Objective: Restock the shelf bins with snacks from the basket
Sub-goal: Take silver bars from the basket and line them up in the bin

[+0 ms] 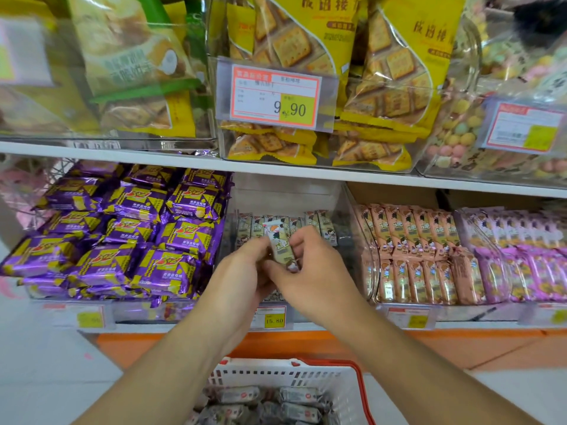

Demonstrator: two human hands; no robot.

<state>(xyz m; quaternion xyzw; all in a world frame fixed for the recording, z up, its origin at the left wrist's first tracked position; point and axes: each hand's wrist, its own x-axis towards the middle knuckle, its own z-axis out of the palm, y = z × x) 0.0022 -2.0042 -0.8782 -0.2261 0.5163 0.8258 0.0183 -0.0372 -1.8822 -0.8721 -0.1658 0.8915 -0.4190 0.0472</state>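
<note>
My left hand [242,274] and my right hand [316,274] meet in front of the middle clear bin [352,216] on the lower shelf. Both pinch one small cream snack bar [279,244] with a cartoon print, held upright over the bin. A row of the same bars [319,223] stands at the bin's back. Below, at the bottom edge, a white basket with a red rim [346,381] holds several wrapped snacks [276,406]. More bars may lie under my palms; I cannot tell.
Purple biscuit packs [129,228] fill the bin to the left. Pink bars [417,256] and lilac bars [521,256] fill bins to the right. Yellow cracker bags [306,41] sit on the upper shelf. A price tag [271,317] hangs below my hands.
</note>
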